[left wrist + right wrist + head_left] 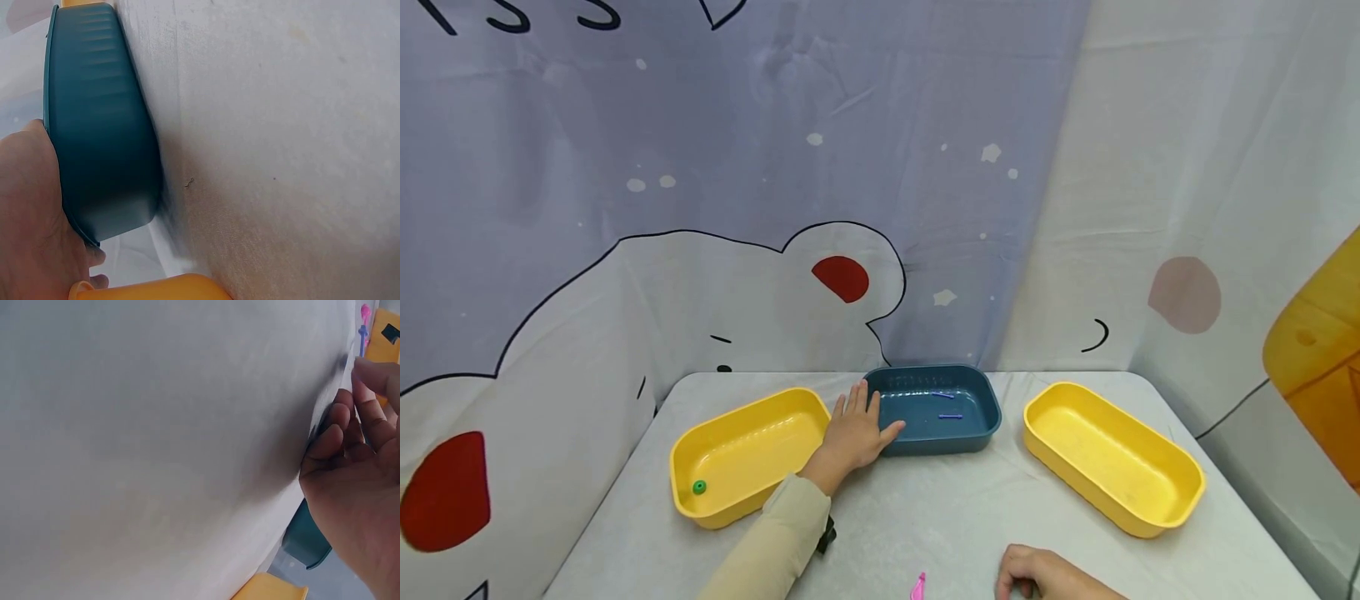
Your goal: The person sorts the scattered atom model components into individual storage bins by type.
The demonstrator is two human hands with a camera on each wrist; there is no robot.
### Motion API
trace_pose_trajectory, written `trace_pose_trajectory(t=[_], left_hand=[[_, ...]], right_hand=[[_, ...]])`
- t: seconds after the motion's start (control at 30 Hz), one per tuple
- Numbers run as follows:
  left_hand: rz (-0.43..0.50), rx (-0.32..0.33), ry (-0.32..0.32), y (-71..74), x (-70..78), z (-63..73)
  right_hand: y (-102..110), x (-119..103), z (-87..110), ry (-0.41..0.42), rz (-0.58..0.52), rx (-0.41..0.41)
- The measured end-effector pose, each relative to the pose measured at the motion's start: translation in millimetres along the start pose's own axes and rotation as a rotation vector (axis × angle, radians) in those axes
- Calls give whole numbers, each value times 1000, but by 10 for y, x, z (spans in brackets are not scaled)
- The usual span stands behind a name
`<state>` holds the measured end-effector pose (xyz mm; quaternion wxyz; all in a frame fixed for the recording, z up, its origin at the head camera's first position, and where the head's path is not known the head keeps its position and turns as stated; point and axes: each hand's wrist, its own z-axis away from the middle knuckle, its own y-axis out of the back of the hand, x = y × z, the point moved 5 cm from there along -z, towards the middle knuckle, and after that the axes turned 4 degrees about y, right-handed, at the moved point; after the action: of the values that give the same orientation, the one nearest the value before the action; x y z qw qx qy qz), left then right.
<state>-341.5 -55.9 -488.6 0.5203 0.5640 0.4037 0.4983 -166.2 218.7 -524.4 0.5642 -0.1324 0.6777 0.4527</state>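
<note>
I look at the white table [940, 517] like a clock. One yellow tray [722, 518] sits at ten, its yellow twin [1112, 458] at two, and the blue tray [936, 447] at twelve. My left hand [856, 437] touches its left end, fingers spread, not curled round it. My right hand [1041, 571] bends at five; I can't tell if it grips anything. A pink piece [918, 587] lies at six. Two purple sticks [951, 416] lie in the blue tray. I think I'm steadying or shifting that tray; next calls for a gentle push or letting go.
</note>
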Motion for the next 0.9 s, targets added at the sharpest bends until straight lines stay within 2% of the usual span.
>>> trace_pose_trajectory(t=[0.17,0.37,0.6,0.7,0.9], left_hand=[[4,-13,3,3,-10,2],[7,-7,-5,26,-7,14],[14,-11,-1,11,-8,5],[10,-9,2,0,-11,0],[-1,-9,3,-17,-12,2]], right_hand=[[50,-3,0,-111,-64,76],[131,-96,-36,-23,40,177],[221,-166,-102,27,82,242],[274,-198,-147,75,119,273],[394,-256,-260,109,189,342]])
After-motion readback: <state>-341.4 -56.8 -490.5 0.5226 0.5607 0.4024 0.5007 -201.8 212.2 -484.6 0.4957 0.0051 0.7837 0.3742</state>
